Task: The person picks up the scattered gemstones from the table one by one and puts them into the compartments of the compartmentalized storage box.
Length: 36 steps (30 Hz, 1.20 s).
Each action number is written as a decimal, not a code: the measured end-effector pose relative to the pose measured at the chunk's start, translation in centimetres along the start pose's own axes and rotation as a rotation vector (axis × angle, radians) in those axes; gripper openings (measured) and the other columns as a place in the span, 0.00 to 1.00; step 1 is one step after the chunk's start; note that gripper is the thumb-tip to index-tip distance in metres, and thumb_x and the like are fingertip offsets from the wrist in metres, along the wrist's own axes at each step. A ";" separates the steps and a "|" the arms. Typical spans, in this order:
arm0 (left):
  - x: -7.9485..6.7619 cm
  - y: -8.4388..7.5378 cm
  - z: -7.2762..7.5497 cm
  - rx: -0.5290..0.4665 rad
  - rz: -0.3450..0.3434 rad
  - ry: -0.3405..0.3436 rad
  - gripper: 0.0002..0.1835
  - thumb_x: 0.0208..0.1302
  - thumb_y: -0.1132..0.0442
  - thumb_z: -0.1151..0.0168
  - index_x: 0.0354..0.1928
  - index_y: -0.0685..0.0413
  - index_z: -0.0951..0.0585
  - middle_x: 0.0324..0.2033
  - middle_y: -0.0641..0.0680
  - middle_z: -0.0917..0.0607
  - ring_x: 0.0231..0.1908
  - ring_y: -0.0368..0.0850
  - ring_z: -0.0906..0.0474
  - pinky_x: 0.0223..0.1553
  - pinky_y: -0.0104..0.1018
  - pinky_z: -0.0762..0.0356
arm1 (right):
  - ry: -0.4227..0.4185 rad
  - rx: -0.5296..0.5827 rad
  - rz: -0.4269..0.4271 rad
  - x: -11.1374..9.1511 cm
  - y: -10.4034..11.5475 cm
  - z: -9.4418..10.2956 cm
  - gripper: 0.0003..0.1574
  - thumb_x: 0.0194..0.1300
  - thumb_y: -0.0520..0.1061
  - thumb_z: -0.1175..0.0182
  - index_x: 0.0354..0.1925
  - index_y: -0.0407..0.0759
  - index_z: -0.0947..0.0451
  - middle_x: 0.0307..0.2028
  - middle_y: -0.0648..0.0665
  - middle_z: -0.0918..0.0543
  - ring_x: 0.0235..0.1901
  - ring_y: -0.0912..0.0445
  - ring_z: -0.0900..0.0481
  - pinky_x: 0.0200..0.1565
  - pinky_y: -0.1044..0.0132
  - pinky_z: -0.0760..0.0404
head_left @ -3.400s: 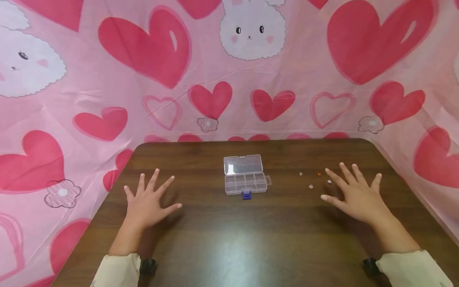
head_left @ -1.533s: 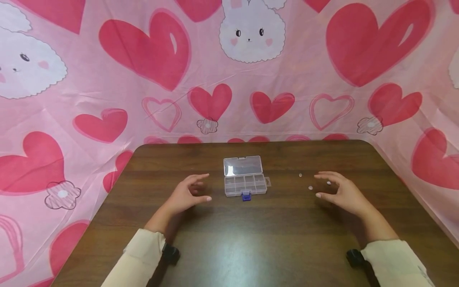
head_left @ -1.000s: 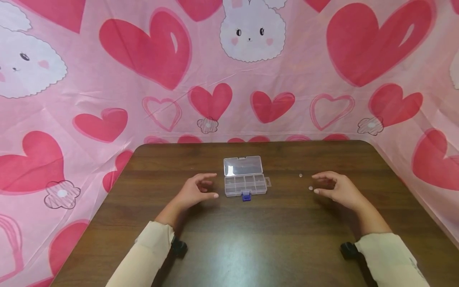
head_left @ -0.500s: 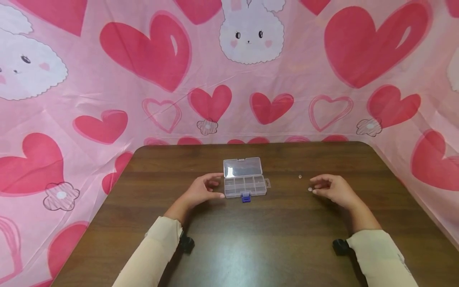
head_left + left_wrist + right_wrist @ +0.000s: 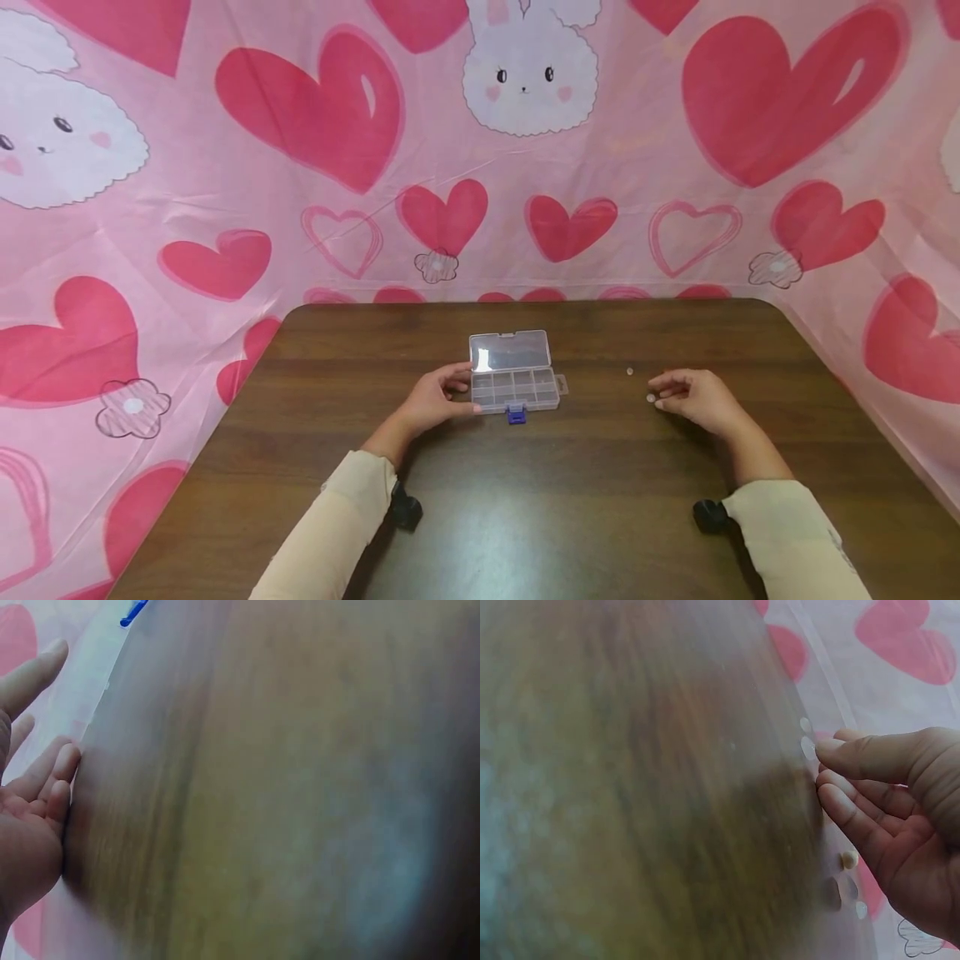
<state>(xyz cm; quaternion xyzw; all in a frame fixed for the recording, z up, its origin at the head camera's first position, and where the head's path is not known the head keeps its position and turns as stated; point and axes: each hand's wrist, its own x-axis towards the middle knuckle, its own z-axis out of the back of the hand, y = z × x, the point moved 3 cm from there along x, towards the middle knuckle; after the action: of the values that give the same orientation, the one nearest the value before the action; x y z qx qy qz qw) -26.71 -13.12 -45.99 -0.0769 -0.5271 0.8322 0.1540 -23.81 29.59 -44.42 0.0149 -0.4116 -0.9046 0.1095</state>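
A clear plastic compartment box [image 5: 538,396], its lid [image 5: 513,350] raised at the back and a blue latch [image 5: 517,415] in front, sits mid-table. My left hand [image 5: 435,400] has its thumb at the front left corner and its index finger at the rear left, around the box's left end. To the right, my right hand [image 5: 701,400] hovers low with thumb and fingers bent and apart. Its thumb tip is beside a small pale round piece [image 5: 650,398]. Another small piece [image 5: 630,372] lies farther back. The right wrist view shows a yellowish piece [image 5: 849,860] beyond the fingers.
The dark wooden table [image 5: 517,517] has rounded far corners. A pink cloth [image 5: 637,158] printed with hearts and rabbits hangs behind and on both sides. Black wrist cameras [image 5: 406,507] sit under the cuffs. A clear hanging tab [image 5: 562,384] juts from the box's right end.
From flat, spread positions, both hands moved inward and bent their fingers. My left hand came to the box's left end; the right came to the pale piece. The box stayed put.
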 end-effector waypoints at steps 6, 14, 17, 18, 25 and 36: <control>-0.7 0.5 -0.3 0.039 0.012 -0.016 0.37 0.47 0.60 0.20 0.62 0.53 0.23 0.51 0.50 0.17 0.46 0.45 0.23 0.49 0.42 0.28 | 0.063 -0.045 -0.003 0.1 0.0 -0.7 0.15 0.54 0.31 0.32 0.43 0.29 0.17 0.34 0.42 0.14 0.34 0.55 0.18 0.34 0.70 0.20; -0.6 0.5 -0.3 0.114 0.021 -0.008 0.35 0.47 0.53 0.20 0.60 0.47 0.20 0.49 0.48 0.17 0.47 0.45 0.24 0.48 0.42 0.28 | 0.075 -0.074 0.006 0.2 0.5 -0.7 0.14 0.53 0.31 0.30 0.41 0.29 0.16 0.32 0.41 0.13 0.33 0.53 0.17 0.33 0.70 0.21; -0.6 0.4 -0.3 0.119 0.029 -0.008 0.35 0.47 0.53 0.20 0.60 0.47 0.20 0.48 0.48 0.17 0.46 0.45 0.24 0.48 0.42 0.28 | 0.078 -0.079 0.002 0.3 0.6 -0.6 0.13 0.54 0.31 0.30 0.41 0.30 0.15 0.33 0.40 0.13 0.33 0.54 0.17 0.33 0.71 0.22; -0.6 0.4 -0.3 0.117 0.028 -0.010 0.35 0.46 0.54 0.20 0.60 0.47 0.20 0.48 0.48 0.17 0.46 0.45 0.24 0.48 0.42 0.28 | 0.077 -0.082 0.001 0.4 0.6 -0.6 0.12 0.54 0.32 0.30 0.40 0.30 0.15 0.33 0.40 0.13 0.33 0.54 0.17 0.33 0.71 0.22; -0.2 0.3 -0.2 0.130 -0.005 -0.022 0.35 0.46 0.56 0.20 0.60 0.50 0.20 0.47 0.50 0.17 0.45 0.46 0.24 0.46 0.41 0.28 | 0.045 -0.116 -0.001 0.7 0.8 -0.6 0.08 0.55 0.34 0.30 0.36 0.33 0.14 0.33 0.40 0.13 0.35 0.52 0.18 0.33 0.70 0.23; 0.0 0.4 -0.1 0.122 0.007 -0.010 0.35 0.47 0.55 0.20 0.60 0.48 0.20 0.48 0.49 0.17 0.46 0.46 0.24 0.50 0.43 0.28 | 0.046 -0.209 0.034 1.0 1.0 -0.7 0.05 0.58 0.36 0.31 0.34 0.36 0.15 0.30 0.46 0.15 0.32 0.53 0.20 0.36 0.59 0.23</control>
<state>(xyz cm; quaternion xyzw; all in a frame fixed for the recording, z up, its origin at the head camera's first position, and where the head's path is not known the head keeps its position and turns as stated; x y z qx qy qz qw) -26.75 -13.22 -46.41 -0.0653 -0.4757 0.8638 0.1529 -24.50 28.24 -44.06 0.0172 -0.3128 -0.9400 0.1350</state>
